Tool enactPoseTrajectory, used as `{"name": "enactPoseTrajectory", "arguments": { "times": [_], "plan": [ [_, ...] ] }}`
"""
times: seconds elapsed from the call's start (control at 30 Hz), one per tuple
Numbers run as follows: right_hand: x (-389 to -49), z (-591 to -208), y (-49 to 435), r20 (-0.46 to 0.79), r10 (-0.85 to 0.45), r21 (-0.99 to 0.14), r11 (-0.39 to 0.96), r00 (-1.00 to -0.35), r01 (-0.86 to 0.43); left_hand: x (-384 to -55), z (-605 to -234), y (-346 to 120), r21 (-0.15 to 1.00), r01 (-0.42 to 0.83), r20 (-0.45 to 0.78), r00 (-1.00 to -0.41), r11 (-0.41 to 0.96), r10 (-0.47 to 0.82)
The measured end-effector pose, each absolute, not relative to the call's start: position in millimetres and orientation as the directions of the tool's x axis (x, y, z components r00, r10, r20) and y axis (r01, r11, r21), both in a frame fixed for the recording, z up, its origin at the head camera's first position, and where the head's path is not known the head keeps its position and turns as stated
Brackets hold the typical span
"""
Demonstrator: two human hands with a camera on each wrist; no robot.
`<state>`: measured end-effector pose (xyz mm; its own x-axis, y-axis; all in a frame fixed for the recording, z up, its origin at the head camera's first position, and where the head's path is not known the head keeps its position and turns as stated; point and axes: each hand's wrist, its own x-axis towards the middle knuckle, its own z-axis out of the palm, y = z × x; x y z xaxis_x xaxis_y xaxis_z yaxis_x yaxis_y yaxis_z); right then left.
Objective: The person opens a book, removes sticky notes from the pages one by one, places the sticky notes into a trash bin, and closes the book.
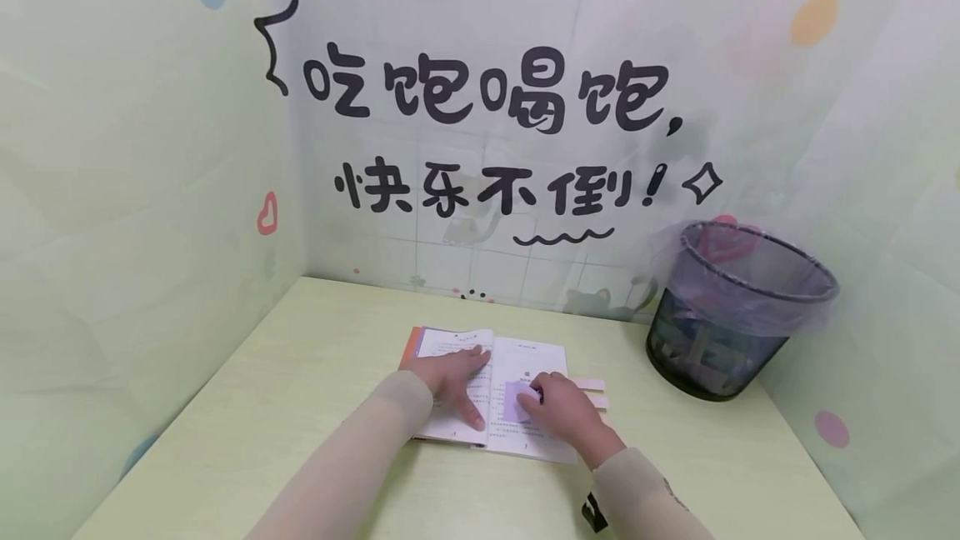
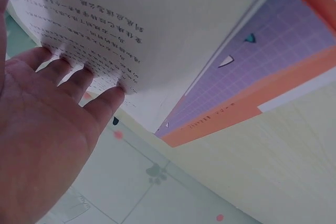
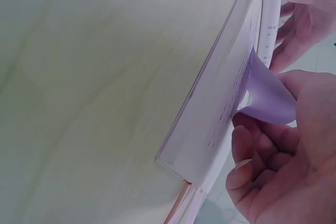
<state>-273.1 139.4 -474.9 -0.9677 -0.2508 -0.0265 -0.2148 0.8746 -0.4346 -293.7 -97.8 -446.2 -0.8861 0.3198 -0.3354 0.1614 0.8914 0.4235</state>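
Note:
An open book (image 1: 534, 357) lies on the table, printed pages facing up. My left hand (image 1: 453, 382) rests on its left page with the fingers spread and thumb apart; in the left wrist view the fingertips (image 2: 113, 95) touch the printed paper. On the right page is a purple sticky note (image 1: 513, 403), which my right hand (image 1: 566, 411) pinches by its right side. Seen from the right wrist, the note (image 3: 270, 95) bows up from the page between thumb and fingers. Orange and purple covers (image 2: 220, 116) show under the left pages.
Two pale pink strips (image 1: 590, 384) stick out past the book's right edge. A black waste bin (image 1: 712, 357) with a thin purple liner stands at the right, near the back wall. Printed fabric walls (image 1: 450, 265) enclose the pale table (image 1: 262, 407) at the back and sides.

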Motion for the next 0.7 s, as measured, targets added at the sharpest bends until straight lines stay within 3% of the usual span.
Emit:
{"name": "enactPoseTrajectory", "arguments": {
  "times": [0.4,0.7],
  "plan": [
    [-265.9,-471.9,142.2,0.009,-0.372,-0.491,0.807,-0.928,-0.329,-291.5,-444.8,-96.9,0.455,0.136,-0.341,-0.887,0.880,0.313],
    [-259.0,-463.5,153.7,0.030,-0.433,-0.458,0.795,-0.901,-0.397,-296.5,-448.7,-96.5,0.482,0.121,-0.350,-0.881,0.868,0.317]
  ]
}}
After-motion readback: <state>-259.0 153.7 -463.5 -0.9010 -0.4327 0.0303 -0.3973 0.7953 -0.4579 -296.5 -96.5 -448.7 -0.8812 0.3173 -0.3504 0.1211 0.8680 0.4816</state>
